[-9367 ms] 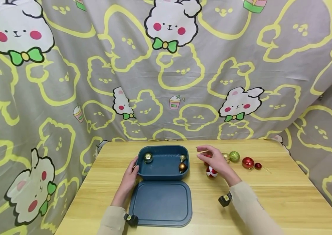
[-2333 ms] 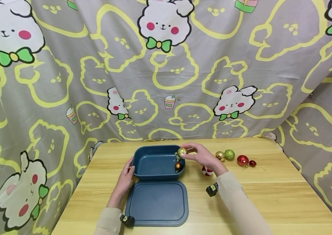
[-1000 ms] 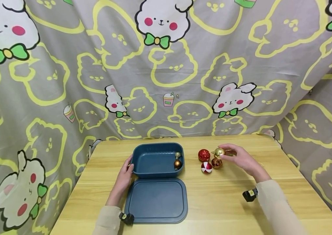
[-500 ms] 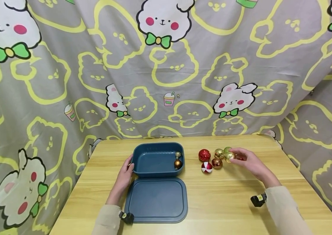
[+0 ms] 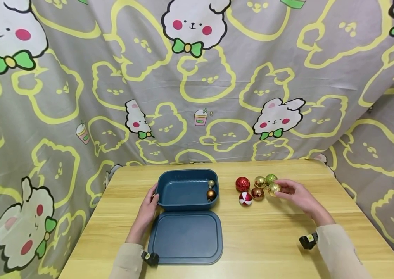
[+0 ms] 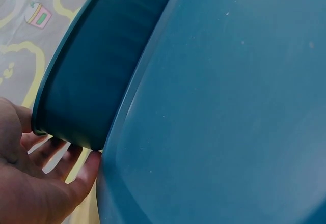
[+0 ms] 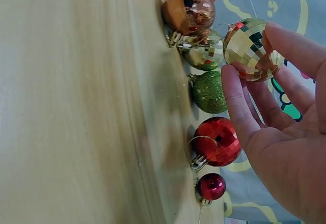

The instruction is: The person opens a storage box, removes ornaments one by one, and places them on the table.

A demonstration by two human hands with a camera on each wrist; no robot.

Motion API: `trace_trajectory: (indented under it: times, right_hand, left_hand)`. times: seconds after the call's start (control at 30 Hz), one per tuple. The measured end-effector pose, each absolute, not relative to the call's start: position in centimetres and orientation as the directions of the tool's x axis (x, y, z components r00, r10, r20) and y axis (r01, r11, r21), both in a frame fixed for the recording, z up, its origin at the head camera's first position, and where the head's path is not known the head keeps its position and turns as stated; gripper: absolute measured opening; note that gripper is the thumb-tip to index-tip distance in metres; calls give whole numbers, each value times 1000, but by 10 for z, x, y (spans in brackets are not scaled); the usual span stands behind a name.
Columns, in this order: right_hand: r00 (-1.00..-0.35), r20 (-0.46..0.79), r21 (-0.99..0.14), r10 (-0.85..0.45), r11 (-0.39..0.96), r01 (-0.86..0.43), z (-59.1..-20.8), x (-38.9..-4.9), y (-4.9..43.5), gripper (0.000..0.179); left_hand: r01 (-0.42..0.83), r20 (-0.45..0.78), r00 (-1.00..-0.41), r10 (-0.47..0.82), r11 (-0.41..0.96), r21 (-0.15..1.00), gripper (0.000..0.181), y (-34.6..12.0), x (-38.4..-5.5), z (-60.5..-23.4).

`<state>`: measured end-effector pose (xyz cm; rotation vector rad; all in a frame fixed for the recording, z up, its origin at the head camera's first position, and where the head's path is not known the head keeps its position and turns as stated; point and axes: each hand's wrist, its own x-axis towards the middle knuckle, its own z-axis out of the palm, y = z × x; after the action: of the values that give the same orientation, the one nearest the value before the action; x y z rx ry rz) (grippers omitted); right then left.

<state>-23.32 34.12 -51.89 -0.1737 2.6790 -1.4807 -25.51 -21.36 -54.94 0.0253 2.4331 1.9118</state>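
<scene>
My left hand point(image 5: 149, 207) holds the left end of the dark blue lunch box point(image 5: 183, 207); in the left wrist view its fingers point(image 6: 84, 180) meet the wall near a corner. A small gold bauble point(image 5: 211, 183) and a copper bauble point(image 5: 211, 194) lie inside at the box's right end. On the right, the thumb and fingers of my right hand point(image 5: 299, 197) pinch a mirrored gold bauble point(image 7: 252, 50). Beside it are a second gold bauble point(image 5: 260, 182), a glittery green bauble point(image 7: 210, 91) and a brown bauble point(image 5: 258, 193).
The flat blue lid point(image 5: 185, 238) lies in front of the box. A red bauble point(image 5: 242, 184) and a red-and-white one point(image 5: 245, 198) sit between box and right hand. Another red bauble point(image 7: 217, 141) and a small dark red one point(image 7: 211, 186) appear in the right wrist view.
The gold bauble once at the box's left end is gone from there. My right hand carried a gold bauble from over the box rightward to the others. The left hand stays at the box.
</scene>
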Motion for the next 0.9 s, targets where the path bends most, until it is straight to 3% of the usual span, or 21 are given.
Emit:
trace_trajectory:
  times: [0.5,0.9]
  right_hand:
    - [-989,-39,-842,-141,537,-44,-533,-231,339,64]
    - [-987,15,-813,-158,574,-104,-538,-232,338,56]
  left_hand:
    - [-15,-24,-999,36,236,972,53,-213,-253,-552]
    - [-14,-24,-999,38,237,971,53,-212,-252,-548]
